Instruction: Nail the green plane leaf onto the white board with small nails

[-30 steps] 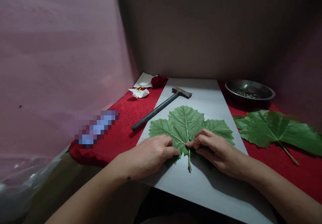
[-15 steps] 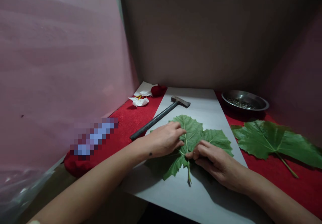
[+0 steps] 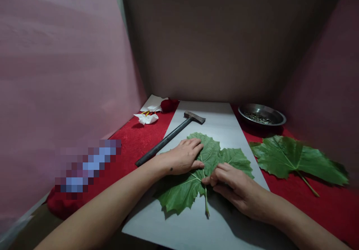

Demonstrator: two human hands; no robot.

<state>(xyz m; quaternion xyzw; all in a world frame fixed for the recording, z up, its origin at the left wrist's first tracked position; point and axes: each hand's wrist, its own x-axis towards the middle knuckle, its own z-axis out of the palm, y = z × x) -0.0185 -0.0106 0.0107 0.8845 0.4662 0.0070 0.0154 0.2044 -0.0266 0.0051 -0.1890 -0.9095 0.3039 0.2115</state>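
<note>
Left hand (image 3: 186, 156) had shifted up the broad, lobed green leaf (image 3: 211, 154), fingers flat, thumb apart; near lobe now lay spread. Right hand (image 3: 237, 186) curled, index at vein junction; pinch couldn't be told.

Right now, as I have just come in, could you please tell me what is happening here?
A person's bare hands are on a green leaf lying on a white board. The left hand rests flat on it; the right hand touches it near the top of its stem. A hammer lies across the board's left edge. To the right are a second leaf and a metal bowl.
</note>
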